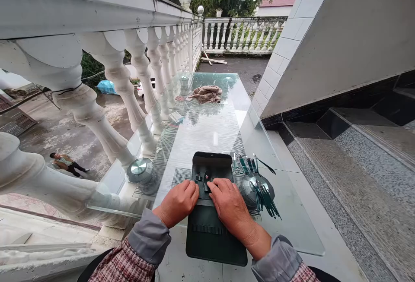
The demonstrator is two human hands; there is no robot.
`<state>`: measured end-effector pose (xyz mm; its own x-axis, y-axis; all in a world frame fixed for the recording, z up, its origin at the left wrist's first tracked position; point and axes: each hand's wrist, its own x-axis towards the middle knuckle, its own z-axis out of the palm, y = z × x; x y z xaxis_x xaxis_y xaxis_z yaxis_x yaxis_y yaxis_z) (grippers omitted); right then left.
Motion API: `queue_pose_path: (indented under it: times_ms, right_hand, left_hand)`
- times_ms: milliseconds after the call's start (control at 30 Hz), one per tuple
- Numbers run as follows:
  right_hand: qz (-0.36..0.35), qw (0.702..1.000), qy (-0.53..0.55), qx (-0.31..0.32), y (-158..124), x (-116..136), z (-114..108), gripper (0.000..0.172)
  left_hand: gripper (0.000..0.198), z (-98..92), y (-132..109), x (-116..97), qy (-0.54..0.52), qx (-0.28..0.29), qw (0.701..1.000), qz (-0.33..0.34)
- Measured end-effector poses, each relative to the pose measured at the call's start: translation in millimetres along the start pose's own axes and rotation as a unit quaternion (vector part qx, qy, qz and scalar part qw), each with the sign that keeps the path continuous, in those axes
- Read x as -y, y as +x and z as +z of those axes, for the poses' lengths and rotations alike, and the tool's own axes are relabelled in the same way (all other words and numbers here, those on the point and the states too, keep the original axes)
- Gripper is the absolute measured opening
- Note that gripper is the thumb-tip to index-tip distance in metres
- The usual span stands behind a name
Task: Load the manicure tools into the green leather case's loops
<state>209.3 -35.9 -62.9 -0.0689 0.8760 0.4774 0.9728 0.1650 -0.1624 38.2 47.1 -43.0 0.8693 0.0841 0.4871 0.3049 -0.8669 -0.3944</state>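
An open dark green manicure case (214, 234) lies before me over the near end of the glass table, with a row of elastic loops in its near half. My left hand (181, 200) is closed with its fingertips at the case's left edge. My right hand (230, 208) is curled over the right side, its fingertips beside a dark tab-like piece (206, 177) with a small reddish mark. A small dark clip-like item (198, 179) sits left of that piece. Right of the case, several green-handled manicure tools (267, 198) and nail clippers (249, 163) lie in a loose group.
The glass table (292, 213) stretches away along a white balustrade (106, 74). A crumpled brown cloth (206, 94) and a small box (176, 117) lie farther along. A round metal-topped table support (139, 167) is at left, stone steps (356, 165) at right. Below, a person (66, 163) is visible.
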Motion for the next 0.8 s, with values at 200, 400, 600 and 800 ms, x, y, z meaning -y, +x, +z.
queue_pose_path:
  times_ms: [200,400,600,800]
  right_hand:
    - [0.007,1.000,0.003,-0.004,-0.6,0.4,1.3,0.026]
    - [0.004,1.000,-0.004,0.000,-0.3,0.8,0.5,0.025]
    - [0.007,1.000,0.000,0.002,-0.2,1.2,-0.1,0.024]
    - [0.006,1.000,-0.003,-0.004,-1.3,1.2,1.8,0.024]
  left_hand:
    - [0.019,-4.0,3.5,0.0,0.004,-0.018,1.000,0.008]
    - [0.018,-3.8,3.1,0.5,-0.011,-0.019,1.000,0.009]
    - [0.021,-1.5,5.0,-1.3,-0.005,0.055,0.996,-0.072]
    - [0.021,-3.9,15.6,-8.5,-0.021,0.173,0.966,-0.188]
